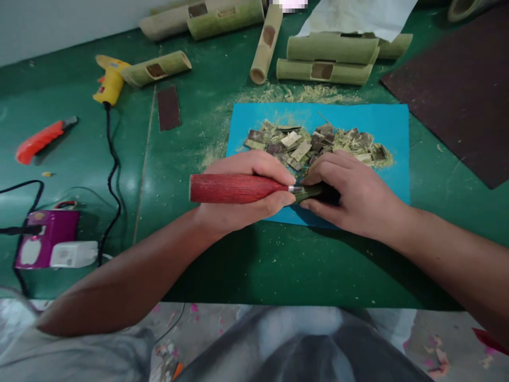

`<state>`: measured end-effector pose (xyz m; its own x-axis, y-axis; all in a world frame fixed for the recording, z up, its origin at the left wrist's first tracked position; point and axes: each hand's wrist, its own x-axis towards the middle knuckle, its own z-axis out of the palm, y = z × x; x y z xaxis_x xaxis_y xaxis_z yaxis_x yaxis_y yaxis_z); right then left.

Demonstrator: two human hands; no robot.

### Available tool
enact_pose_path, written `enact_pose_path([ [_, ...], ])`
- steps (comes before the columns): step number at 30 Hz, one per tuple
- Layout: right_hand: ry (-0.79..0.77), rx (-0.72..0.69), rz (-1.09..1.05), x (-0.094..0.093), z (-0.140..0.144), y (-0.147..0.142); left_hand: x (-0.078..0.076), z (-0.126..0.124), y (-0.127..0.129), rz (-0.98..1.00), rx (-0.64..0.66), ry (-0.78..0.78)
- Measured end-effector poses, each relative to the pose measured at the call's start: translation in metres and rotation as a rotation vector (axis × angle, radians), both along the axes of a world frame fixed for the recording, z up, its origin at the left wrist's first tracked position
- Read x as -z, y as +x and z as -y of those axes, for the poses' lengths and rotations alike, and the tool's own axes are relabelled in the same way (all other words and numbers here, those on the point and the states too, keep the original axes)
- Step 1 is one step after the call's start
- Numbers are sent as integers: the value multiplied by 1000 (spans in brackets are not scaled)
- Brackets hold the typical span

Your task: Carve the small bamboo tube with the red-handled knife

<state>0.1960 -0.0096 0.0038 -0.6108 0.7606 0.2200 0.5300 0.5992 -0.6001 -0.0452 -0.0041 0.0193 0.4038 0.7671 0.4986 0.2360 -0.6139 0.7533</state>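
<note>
My left hand [246, 183] is closed around a tool with a red wooden handle [238, 189] and a short metal collar. The handle lies level and points left; the working end is hidden, so I cannot tell the tool's kind. Close against the collar, my right hand [350, 185] is closed with fingertips pinched. Something dark and greenish shows beneath its fingers, too covered to name. Both hands are over the front part of a blue sheet [397, 185]. Behind them a heap of bamboo chips and dark scraps [298, 146] lies on that sheet.
Cut bamboo tubes [326, 71] with square openings stand along the back of the green table [222, 265]. To the left are a yellow glue gun [109, 82], a red box cutter [43, 139] and a purple power adapter [47, 239] with cords. A brown sheet [461, 90] lies right.
</note>
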Motion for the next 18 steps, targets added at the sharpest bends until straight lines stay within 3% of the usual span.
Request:
enact_pose_path([
  [5,-8,-1,-8,-2,-1,0,-5,0,-2,-46,64,-20],
  [18,9,-17,-1,0,-1,0,-9,2,-3,-78,77,-17],
])
